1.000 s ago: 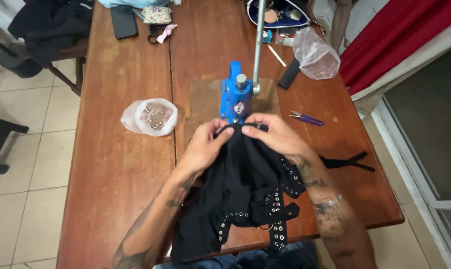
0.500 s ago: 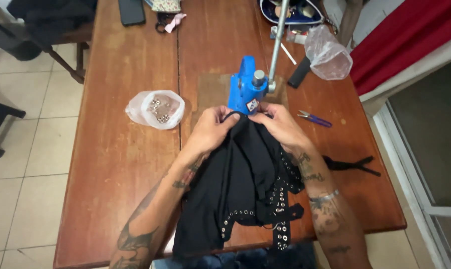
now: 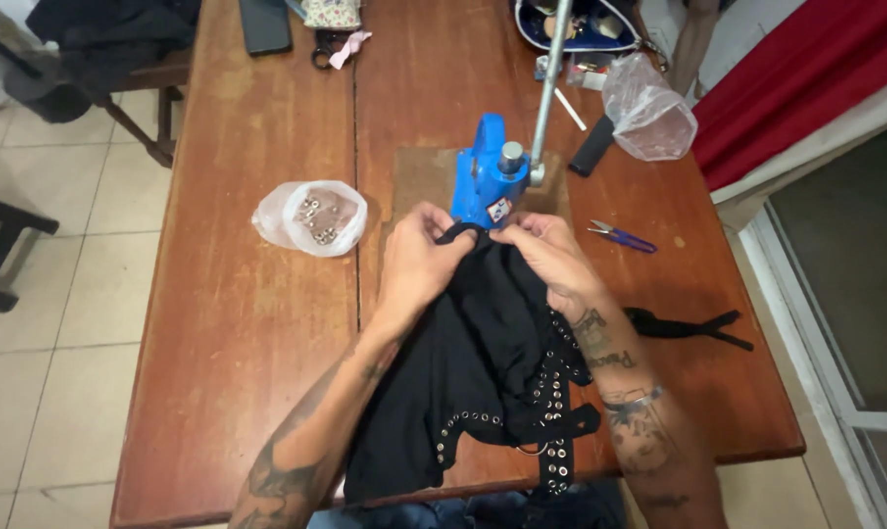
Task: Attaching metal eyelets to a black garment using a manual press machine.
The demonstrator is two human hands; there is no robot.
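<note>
A black garment (image 3: 483, 362) with rows of metal eyelets lies on the wooden table (image 3: 267, 323) in front of me. My left hand (image 3: 419, 257) and my right hand (image 3: 546, 253) pinch its top edge together, right under the head of a blue hand press (image 3: 483, 181). The press stands on a brown board and has a long grey lever (image 3: 553, 78) rising from it. A black strap (image 3: 689, 326) of the garment trails off to the right.
A clear bag of metal eyelets (image 3: 314, 217) sits left of the press. Small purple snips (image 3: 622, 236) lie to the right, with a crumpled plastic bag (image 3: 649, 108) and a black handle (image 3: 591, 147) behind. A phone (image 3: 265, 24) lies at the far edge.
Both hands stay pinched on the garment's top edge at the press. My view has shifted slightly, so the press and table appear a bit further right.
</note>
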